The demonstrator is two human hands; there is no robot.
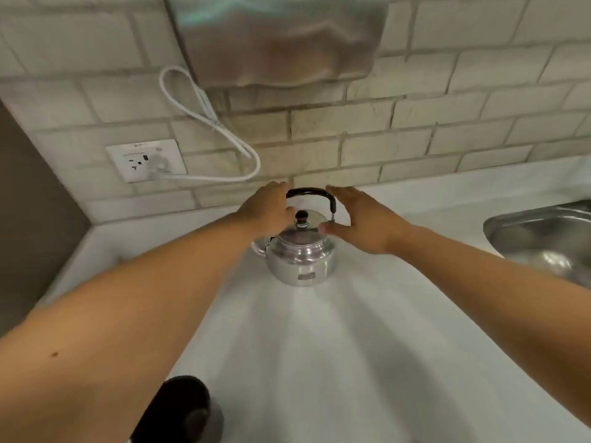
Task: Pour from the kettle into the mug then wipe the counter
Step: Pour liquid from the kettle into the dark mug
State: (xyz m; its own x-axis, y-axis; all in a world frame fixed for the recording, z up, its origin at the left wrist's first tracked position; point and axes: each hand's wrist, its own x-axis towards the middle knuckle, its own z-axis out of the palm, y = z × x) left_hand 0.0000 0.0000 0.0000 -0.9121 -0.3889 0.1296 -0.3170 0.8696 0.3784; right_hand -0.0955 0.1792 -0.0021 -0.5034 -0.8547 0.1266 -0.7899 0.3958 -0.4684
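A shiny steel kettle (pixel 300 260) stands on the white counter (pixel 335 346) near the brick wall, its spout to the left, its black handle upright and a dark knob on its lid. My left hand (pixel 267 209) reaches over the kettle's left side, fingers curled at the handle's left end; a firm grip does not show. My right hand (pixel 361 220) hovers flat at the kettle's right, fingers apart, thumb near the lid's edge. A dark mug (pixel 182 410) sits at the counter's near edge, partly hidden under my left forearm.
A steel sink (pixel 543 235) is set into the counter at the right. On the wall, a white socket (pixel 147 161) holds a plug with a looped white cord (pixel 211 123). A metal hood (pixel 278 39) hangs above. A dark panel closes the left side.
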